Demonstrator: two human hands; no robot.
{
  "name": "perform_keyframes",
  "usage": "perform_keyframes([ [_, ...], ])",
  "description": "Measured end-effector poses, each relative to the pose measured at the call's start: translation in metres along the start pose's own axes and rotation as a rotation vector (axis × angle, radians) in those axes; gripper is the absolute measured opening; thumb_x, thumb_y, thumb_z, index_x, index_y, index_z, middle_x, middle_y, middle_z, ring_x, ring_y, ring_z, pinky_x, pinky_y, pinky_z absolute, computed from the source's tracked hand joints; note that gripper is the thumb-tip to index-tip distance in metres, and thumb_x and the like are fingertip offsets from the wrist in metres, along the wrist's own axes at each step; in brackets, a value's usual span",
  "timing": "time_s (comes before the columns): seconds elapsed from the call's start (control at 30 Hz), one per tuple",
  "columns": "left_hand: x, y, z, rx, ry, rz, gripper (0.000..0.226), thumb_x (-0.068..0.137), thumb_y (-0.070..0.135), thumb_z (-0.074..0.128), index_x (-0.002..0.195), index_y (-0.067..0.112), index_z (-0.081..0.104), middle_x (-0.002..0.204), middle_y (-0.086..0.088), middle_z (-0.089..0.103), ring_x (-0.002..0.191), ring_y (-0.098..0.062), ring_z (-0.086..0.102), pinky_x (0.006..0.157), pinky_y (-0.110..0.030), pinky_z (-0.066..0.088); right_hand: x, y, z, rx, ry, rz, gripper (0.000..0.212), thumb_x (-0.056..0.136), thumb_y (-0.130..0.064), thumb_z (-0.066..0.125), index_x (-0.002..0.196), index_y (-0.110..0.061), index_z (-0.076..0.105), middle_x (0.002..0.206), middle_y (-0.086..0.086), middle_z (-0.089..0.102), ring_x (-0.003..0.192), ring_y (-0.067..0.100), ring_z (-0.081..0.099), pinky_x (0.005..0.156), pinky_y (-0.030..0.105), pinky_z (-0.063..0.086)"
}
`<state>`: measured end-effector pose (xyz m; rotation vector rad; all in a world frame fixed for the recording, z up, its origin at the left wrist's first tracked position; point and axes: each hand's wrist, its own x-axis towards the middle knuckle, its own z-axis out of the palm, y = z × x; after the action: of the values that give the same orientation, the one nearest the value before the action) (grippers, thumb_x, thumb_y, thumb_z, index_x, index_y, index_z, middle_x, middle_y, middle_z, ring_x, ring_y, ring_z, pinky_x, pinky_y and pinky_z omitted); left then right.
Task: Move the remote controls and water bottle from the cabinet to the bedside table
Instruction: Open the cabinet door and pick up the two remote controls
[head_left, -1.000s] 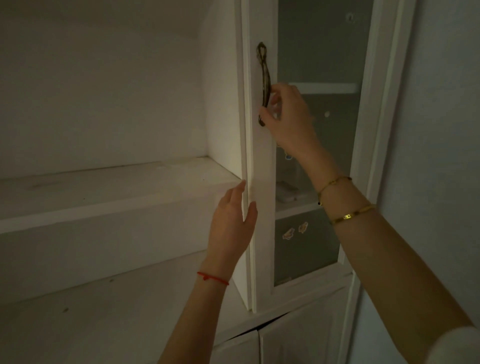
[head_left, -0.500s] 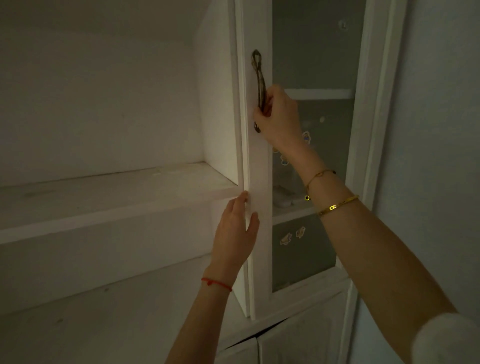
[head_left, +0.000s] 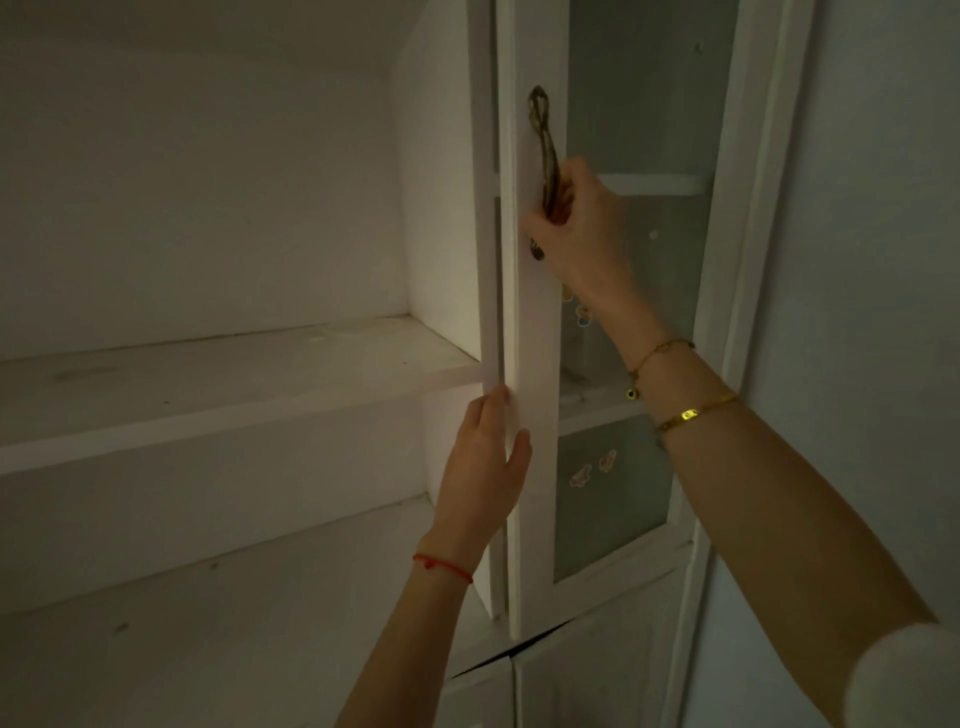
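A white cabinet door (head_left: 535, 493) with frosted glass panes stands in front of me in dim light. My right hand (head_left: 582, 228) is closed around its dark metal handle (head_left: 543, 140). My left hand (head_left: 483, 467) rests flat against the door's left edge, fingers pointing up, holding nothing. Behind the glass, on an inner shelf (head_left: 597, 402), I make out a faint pale object (head_left: 574, 376) that I cannot identify. No remote controls or water bottle can be told apart.
Open white shelves (head_left: 223, 395) run to the left of the door. Small stickers (head_left: 592, 470) are on the lower pane. Lower cabinet doors (head_left: 587, 670) sit below, with a dark gap between them. A pale wall (head_left: 872, 260) lies to the right.
My right hand has slid further around the handle and gripped it. The door's edge has shifted slightly. My left hand stays at the door's edge.
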<state>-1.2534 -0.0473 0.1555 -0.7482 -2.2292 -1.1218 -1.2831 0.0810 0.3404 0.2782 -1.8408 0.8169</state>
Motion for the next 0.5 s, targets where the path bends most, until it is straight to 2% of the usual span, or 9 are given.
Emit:
perform_keyframes([
  [0.13,-0.007,0.011,0.004,-0.037,0.019,0.06,0.044,0.096,0.026,0.049,0.138,0.013,0.041,0.128,0.0,0.052,0.111,-0.012,0.054,0.092,-0.017,0.045,-0.014,-0.005,-0.03,0.03,0.025,-0.007,0.015,0.088,-0.018,0.063,0.094,-0.006,0.055,0.081,0.002,0.057,0.066,0.006,0.051,0.062,0.011,0.047],
  [0.3,-0.02,0.025,0.01,-0.117,0.02,0.131,0.035,0.094,0.027,0.053,0.128,0.016,0.048,0.122,0.006,0.057,0.105,-0.002,0.054,0.085,0.003,0.034,-0.029,-0.01,-0.06,0.014,0.077,-0.026,0.012,0.089,-0.017,0.062,0.093,-0.015,0.051,0.074,-0.012,0.052,0.062,-0.004,0.051,0.063,0.008,0.045],
  [0.4,-0.028,0.035,0.015,-0.178,0.021,0.167,0.032,0.094,0.023,0.054,0.126,0.017,0.05,0.122,0.008,0.058,0.106,-0.001,0.054,0.089,-0.003,0.039,-0.037,-0.013,-0.078,-0.036,0.093,-0.058,0.021,0.089,-0.028,0.064,0.094,-0.015,0.048,0.079,-0.003,0.057,0.065,0.001,0.051,0.063,0.011,0.046],
  [0.5,-0.037,0.048,0.021,-0.264,0.015,0.21,0.029,0.094,0.017,0.055,0.123,0.015,0.052,0.118,0.004,0.06,0.104,-0.003,0.056,0.089,-0.009,0.043,-0.046,-0.015,-0.095,-0.081,0.086,-0.054,0.041,0.083,-0.046,0.069,0.096,-0.015,0.045,0.088,0.009,0.058,0.071,0.012,0.052,0.064,0.015,0.045],
])
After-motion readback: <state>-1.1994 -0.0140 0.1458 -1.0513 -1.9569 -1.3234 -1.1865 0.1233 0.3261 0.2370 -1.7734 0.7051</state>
